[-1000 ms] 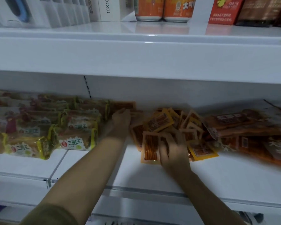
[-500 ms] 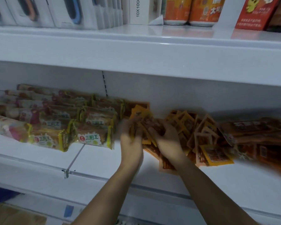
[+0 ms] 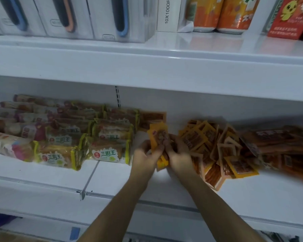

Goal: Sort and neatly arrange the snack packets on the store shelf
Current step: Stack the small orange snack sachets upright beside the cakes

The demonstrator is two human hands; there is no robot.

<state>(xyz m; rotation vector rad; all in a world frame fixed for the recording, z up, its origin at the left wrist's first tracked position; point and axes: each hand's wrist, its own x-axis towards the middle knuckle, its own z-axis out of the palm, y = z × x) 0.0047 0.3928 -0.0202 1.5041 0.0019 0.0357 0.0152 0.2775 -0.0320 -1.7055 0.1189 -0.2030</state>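
Holding a small stack of orange snack packets (image 3: 158,137) at frame centre, left hand (image 3: 145,155) and right hand (image 3: 179,154) both gripping; lower edges hidden behind fingers; print blurring.

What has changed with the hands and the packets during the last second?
The left hand left the back of the shelf and joined the right hand; both now grip a small stack of orange packets gathered from the pile. The loose orange pile and sandwich packs stayed put.
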